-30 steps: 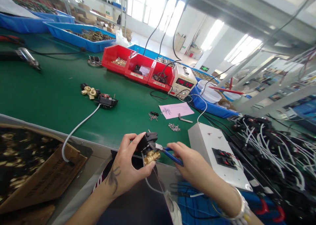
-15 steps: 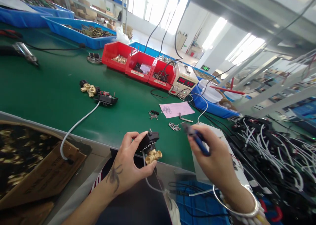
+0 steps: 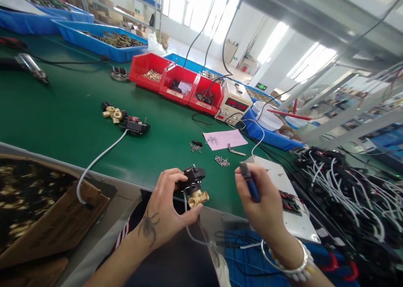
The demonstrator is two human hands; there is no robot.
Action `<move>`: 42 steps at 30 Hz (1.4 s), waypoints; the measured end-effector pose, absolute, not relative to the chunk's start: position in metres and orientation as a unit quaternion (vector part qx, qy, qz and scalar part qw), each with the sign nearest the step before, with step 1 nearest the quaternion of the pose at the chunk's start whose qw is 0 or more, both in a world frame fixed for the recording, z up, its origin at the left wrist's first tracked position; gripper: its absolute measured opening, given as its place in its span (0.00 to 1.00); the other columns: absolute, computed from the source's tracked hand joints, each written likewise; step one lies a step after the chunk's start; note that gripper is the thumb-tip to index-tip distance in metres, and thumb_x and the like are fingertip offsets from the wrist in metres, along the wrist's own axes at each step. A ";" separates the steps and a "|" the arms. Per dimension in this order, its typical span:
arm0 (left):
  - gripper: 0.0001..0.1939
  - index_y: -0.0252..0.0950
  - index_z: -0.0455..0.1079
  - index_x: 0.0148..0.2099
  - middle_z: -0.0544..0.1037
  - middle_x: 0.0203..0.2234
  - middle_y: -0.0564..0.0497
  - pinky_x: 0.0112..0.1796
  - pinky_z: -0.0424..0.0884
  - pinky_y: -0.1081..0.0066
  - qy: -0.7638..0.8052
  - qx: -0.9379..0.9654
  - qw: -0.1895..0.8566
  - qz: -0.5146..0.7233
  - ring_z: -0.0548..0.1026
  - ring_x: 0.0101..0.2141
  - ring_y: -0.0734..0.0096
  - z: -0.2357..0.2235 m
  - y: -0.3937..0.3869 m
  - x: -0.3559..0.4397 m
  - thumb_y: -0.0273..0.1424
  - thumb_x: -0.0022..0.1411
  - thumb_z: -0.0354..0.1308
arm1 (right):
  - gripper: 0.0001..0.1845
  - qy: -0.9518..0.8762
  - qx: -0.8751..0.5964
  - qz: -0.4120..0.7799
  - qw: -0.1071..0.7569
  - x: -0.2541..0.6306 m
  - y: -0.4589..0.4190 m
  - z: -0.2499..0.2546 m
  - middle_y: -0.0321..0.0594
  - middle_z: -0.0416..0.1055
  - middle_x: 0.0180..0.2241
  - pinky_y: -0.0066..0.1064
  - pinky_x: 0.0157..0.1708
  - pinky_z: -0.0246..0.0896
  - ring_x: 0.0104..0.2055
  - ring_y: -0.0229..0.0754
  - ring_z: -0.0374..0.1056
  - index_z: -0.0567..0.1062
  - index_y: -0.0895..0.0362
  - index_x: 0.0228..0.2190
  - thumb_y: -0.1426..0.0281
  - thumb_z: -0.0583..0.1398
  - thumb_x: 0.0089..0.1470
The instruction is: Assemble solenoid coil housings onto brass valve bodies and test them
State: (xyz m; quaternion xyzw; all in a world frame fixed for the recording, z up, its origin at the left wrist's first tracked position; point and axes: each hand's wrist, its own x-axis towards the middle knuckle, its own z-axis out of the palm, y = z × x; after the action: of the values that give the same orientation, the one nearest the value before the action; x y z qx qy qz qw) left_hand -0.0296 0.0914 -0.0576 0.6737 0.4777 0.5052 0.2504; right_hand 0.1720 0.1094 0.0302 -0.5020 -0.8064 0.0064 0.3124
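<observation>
Near the front edge of the green table, my left hand [image 3: 171, 203] grips a brass valve [image 3: 198, 198] with a black actuator housing [image 3: 192, 176] on top. A grey cable hangs down from the housing. To the right, my right hand [image 3: 261, 194] is closed around blue-handled pliers [image 3: 252, 186], whose dark jaws point up, apart from the valve. Loose screws [image 3: 222, 161] lie on the table between and beyond my hands. Further left rests a second brass valve [image 3: 113, 114] beside an opened black housing [image 3: 135, 126] with a grey cable.
Red bins [image 3: 178, 85] and a power supply [image 3: 234, 102] line the back. A pink sheet [image 3: 225, 139] bears small parts and a hex key [image 3: 236, 151]. Black housings with white cables [image 3: 340, 186] pile up at right. A cardboard box [image 3: 59, 220] of brass parts stands front left.
My right hand has moved slightly left and down with the pliers, turning them more upright. The valve in my left hand has shifted a little to the right.
</observation>
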 end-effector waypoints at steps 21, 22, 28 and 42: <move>0.13 0.38 0.64 0.38 0.71 0.47 0.44 0.48 0.70 0.56 0.462 0.677 0.232 0.524 0.71 0.49 0.58 -0.053 0.092 -0.032 0.30 0.53 0.66 | 0.10 -0.799 -0.511 -0.019 0.318 0.175 0.110 0.018 0.37 0.67 0.31 0.28 0.29 0.59 0.29 0.39 0.65 0.66 0.54 0.41 0.78 0.53 0.58; 0.13 0.37 0.64 0.38 0.71 0.47 0.44 0.48 0.70 0.56 0.462 0.677 0.231 0.524 0.71 0.49 0.58 -0.052 0.092 -0.032 0.29 0.53 0.66 | 0.11 -0.813 -0.502 -0.015 0.293 0.175 0.110 0.016 0.36 0.67 0.30 0.28 0.27 0.58 0.28 0.39 0.64 0.67 0.54 0.39 0.79 0.53 0.56; 0.13 0.38 0.64 0.38 0.71 0.47 0.45 0.47 0.70 0.58 0.465 0.673 0.229 0.527 0.71 0.49 0.59 -0.057 0.093 -0.032 0.30 0.53 0.66 | 0.10 -0.816 -0.517 0.034 0.254 0.175 0.109 0.015 0.38 0.70 0.30 0.28 0.27 0.60 0.28 0.40 0.67 0.71 0.54 0.38 0.77 0.53 0.57; 0.13 0.34 0.64 0.40 0.70 0.49 0.44 0.53 0.66 0.67 0.413 0.738 0.070 0.529 0.68 0.52 0.65 -0.016 0.067 -0.035 0.26 0.56 0.65 | 0.41 -0.645 -0.568 0.378 0.345 0.160 0.096 -0.015 0.57 0.69 0.56 0.53 0.59 0.58 0.59 0.56 0.65 0.56 0.59 0.64 0.46 0.54 0.60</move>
State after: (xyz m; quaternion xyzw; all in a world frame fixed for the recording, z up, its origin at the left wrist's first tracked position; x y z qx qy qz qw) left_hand -0.0348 0.0667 -0.0162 0.7381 0.4126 0.5293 0.0697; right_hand 0.1598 0.0965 -0.0151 -0.5679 -0.6448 0.3776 0.3452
